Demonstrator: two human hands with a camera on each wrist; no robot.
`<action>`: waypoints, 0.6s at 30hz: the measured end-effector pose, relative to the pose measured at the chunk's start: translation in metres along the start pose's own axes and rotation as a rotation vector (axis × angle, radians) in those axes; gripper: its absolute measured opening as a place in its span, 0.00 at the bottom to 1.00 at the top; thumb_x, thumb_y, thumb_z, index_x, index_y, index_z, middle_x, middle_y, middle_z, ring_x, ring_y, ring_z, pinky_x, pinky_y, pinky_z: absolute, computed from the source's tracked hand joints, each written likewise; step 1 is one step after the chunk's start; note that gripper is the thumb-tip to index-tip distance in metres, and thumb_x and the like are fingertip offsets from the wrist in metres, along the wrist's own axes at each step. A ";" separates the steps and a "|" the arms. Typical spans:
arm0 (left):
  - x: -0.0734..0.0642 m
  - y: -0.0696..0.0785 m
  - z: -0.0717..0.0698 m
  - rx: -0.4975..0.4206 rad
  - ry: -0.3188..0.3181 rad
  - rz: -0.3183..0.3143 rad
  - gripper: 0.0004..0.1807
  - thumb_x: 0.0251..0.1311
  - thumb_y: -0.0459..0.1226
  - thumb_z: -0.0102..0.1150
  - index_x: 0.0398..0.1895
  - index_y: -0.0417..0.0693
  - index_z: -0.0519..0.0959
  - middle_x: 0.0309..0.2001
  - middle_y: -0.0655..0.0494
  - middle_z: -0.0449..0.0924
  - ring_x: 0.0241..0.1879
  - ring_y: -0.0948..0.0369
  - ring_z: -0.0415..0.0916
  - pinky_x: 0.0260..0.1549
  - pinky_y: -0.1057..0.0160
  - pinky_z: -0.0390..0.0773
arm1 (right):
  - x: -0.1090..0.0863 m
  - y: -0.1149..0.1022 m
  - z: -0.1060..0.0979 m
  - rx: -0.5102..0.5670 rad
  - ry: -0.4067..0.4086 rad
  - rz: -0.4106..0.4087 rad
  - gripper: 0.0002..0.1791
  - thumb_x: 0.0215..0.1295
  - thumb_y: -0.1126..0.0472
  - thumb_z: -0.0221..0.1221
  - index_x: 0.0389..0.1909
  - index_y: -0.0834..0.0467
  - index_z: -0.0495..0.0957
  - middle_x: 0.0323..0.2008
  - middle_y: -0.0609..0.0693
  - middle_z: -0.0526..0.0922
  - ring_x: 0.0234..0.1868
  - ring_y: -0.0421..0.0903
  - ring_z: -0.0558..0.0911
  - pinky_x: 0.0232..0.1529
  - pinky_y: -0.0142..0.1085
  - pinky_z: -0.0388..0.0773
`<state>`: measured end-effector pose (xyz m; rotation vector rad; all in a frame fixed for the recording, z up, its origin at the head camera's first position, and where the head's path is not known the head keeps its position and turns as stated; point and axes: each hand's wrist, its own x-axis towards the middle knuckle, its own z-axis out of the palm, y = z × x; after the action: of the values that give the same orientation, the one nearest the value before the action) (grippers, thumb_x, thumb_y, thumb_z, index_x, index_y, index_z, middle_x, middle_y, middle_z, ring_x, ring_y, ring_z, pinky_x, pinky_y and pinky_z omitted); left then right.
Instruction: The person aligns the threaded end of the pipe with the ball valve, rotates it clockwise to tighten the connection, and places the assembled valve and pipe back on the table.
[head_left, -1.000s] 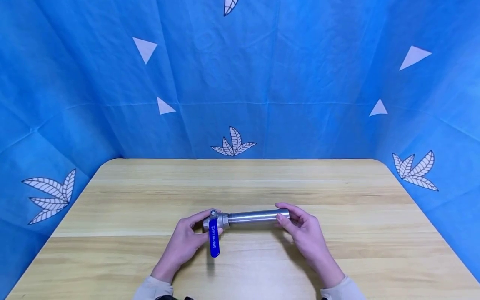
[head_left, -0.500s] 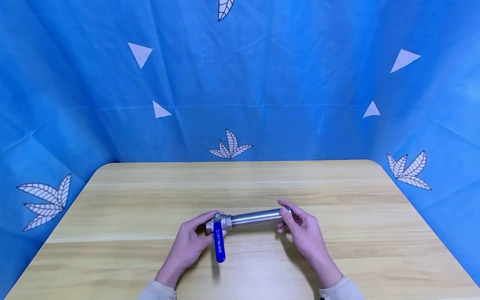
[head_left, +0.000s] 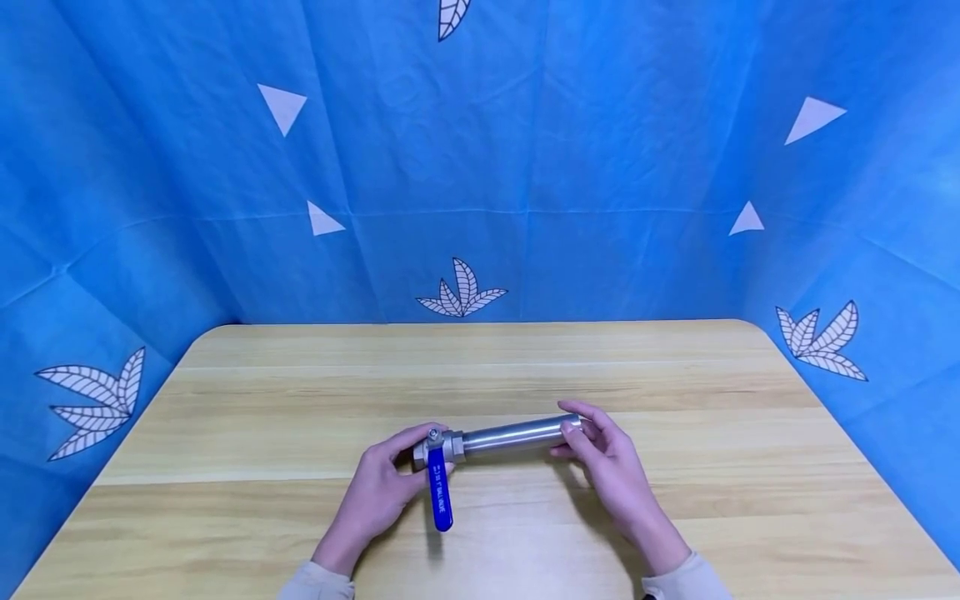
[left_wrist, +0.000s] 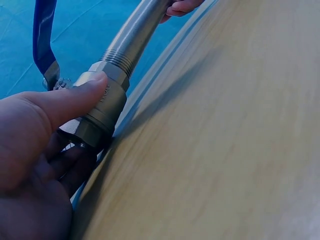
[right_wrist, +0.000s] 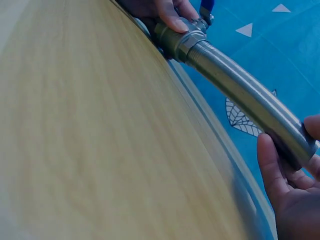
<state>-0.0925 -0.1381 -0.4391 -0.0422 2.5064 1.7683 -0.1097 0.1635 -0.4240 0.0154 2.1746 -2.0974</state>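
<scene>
A metal ball valve (head_left: pixel 451 446) with a blue lever handle (head_left: pixel 440 492) is joined to a long steel pipe (head_left: pixel 517 434). My left hand (head_left: pixel 377 490) grips the valve body, its thumb lying along the near side in the left wrist view. Several threads (left_wrist: pixel 118 60) show on the pipe where it enters the valve's hex end. My right hand (head_left: pixel 613 471) holds the pipe's far right end between thumb and fingers. Both pieces are raised over the table, nearly level, the right end a little farther back. The lever points toward me.
A light wood-grain table (head_left: pixel 480 358) lies beneath, with rounded far corners. Blue cloth (head_left: pixel 600 167) with white leaves and triangles hangs behind it and along both sides.
The right thumb and fingers have shifted around the pipe's end. The pipe slants slightly more, and the lever's lower end sits a little farther right and nearer. The head view has shifted slightly.
</scene>
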 end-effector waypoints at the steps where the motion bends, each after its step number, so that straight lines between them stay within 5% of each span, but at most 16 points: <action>1: 0.000 0.000 0.000 0.003 0.000 -0.004 0.25 0.61 0.36 0.79 0.60 0.68 0.87 0.62 0.63 0.87 0.61 0.58 0.81 0.63 0.61 0.79 | 0.000 0.001 0.000 0.005 0.007 -0.001 0.23 0.82 0.64 0.56 0.73 0.61 0.72 0.56 0.65 0.83 0.48 0.48 0.90 0.56 0.35 0.89; 10: 0.001 -0.002 0.000 0.035 0.016 0.031 0.27 0.64 0.40 0.77 0.66 0.67 0.85 0.66 0.60 0.83 0.69 0.53 0.78 0.72 0.47 0.78 | 0.001 0.003 0.004 -0.002 0.045 0.023 0.19 0.79 0.68 0.58 0.68 0.61 0.77 0.54 0.64 0.84 0.46 0.50 0.90 0.55 0.36 0.90; 18: 0.002 -0.005 0.001 0.092 0.082 0.081 0.36 0.61 0.31 0.77 0.73 0.59 0.79 0.67 0.55 0.82 0.73 0.48 0.75 0.78 0.44 0.70 | 0.003 0.005 0.010 0.019 0.069 0.007 0.20 0.79 0.67 0.59 0.68 0.61 0.77 0.53 0.63 0.85 0.46 0.49 0.90 0.54 0.35 0.90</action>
<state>-0.0947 -0.1389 -0.4441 -0.0078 2.6806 1.7117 -0.1112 0.1538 -0.4291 0.0974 2.1889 -2.1450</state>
